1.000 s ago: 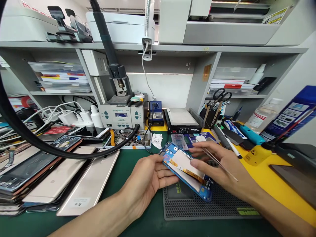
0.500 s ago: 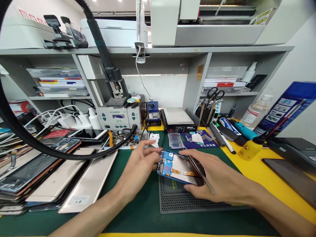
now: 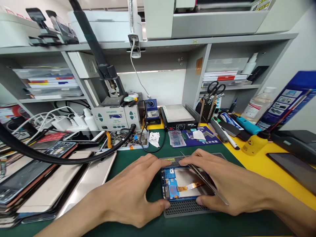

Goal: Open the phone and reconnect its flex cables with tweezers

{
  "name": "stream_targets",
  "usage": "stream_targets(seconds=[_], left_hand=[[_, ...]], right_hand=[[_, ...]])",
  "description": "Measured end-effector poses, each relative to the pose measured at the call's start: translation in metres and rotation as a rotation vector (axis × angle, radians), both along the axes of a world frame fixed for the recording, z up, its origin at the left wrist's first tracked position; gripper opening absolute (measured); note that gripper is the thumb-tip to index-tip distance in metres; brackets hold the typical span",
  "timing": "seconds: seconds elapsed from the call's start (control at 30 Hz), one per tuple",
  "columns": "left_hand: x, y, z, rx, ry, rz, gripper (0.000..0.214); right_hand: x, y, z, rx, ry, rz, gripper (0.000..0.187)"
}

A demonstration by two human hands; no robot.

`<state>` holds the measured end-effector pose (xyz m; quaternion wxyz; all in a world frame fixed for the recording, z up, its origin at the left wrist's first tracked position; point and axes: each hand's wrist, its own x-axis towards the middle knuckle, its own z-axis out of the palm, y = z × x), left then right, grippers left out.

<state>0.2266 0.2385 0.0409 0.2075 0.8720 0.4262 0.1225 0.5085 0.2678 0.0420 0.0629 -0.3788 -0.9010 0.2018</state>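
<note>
Nearest: left hand (image 3: 133,187) curves round the left end of a blue-framed, opened phone (image 3: 179,176), thumb and index well apart; whether they press it, can't tell. Right hand (image 3: 229,179) spans the phone's other end, also gripping slim silver metal tweezers (image 3: 218,194). Phone lies flat on a dark grey perforated mat (image 3: 187,209), orange ribbon cable (image 3: 190,187) exposed. Step in hand, I judge: squaring it there. Next move likely calls for a steady frame, tweezers clear of ribbon. Beyond: silver-topped black heating plate (image 3: 179,114).
</note>
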Motion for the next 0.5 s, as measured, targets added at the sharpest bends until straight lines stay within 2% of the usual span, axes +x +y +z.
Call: stream_targets(seconds=[0.13,0.2,0.27,0.33,0.5], left_hand=[[0.001,0.000,-0.010,0.015,-0.008,-0.001,0.067],[0.002,0.000,-0.011,0.001,-0.020,0.005,0.063],[0.003,-0.001,-0.013,-0.006,-0.015,0.025,0.059],[0.004,-0.001,-0.016,0.008,-0.010,0.036,0.055],[0.005,-0.003,-0.033,0.223,-0.050,0.048,0.049]], right_hand=[[0.000,0.000,0.002,-0.001,0.057,-0.004,0.077],[-0.002,0.000,0.002,-0.045,0.172,-0.072,0.062],[-0.005,0.001,0.003,-0.135,0.347,-0.207,0.040],[-0.009,0.002,0.002,-0.224,0.515,-0.319,0.025],[-0.020,-0.003,-0.007,-0.440,0.689,-0.450,0.036]])
